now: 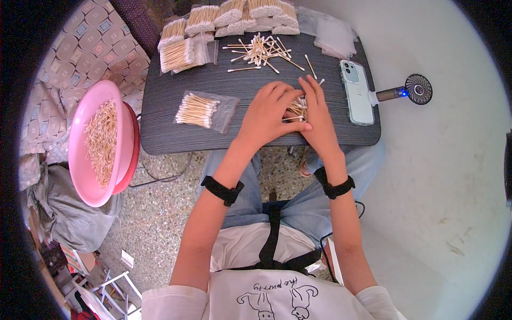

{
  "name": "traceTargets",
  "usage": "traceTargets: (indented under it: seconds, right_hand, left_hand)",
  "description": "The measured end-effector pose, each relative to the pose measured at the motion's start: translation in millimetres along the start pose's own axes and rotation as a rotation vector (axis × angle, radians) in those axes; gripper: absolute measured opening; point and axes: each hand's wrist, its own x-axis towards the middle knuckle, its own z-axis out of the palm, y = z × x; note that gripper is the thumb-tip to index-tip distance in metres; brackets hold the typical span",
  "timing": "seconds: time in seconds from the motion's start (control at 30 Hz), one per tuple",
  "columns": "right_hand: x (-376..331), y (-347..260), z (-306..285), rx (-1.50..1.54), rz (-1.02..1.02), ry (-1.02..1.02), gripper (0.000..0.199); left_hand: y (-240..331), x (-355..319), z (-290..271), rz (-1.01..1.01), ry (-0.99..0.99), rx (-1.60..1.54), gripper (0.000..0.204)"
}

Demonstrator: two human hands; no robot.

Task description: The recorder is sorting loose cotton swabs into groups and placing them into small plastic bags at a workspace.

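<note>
Near the table's (213, 85) front edge, the left hand (266, 114) and right hand (319, 114) press together around a small bundle of cotton swabs (295, 111), just left of a phone (356, 92).

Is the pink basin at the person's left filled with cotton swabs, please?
Yes, the pink basin holds a loose heap of cotton swabs beside the dark table.

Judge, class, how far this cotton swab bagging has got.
Done: filled bags stacked at the table's far edge, one filled bag lying nearer. In hand: left hand and right hand gather a swab bundle. Left: loose swabs and a full pink basin.
</note>
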Motion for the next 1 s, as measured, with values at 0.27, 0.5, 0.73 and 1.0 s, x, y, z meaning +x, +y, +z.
traceTargets:
  seconds: [0.27, 0.5, 0.73, 1.0]
  right_hand:
    - [-3, 1, -26, 0.218, 0.005, -0.158, 0.075]
    - [-10, 9, -31, -0.04, -0.066, -0.16, 0.068]
    - [-8, 10, -35, 0.097, 0.077, -0.044, 0.043]
    - [-6, 11, -38, 0.041, 0.167, 0.073, 0.025]
  left_hand:
    - [-2, 1, 1, 0.081, 0.022, 0.038, 0.043]
    - [-6, -1, 4, 0.066, 0.04, 0.036, 0.03]
    - [-1, 1, 3, 0.022, 0.026, 0.018, 0.028]
    - [-3, -1, 6, 0.101, 0.015, 0.134, 0.029]
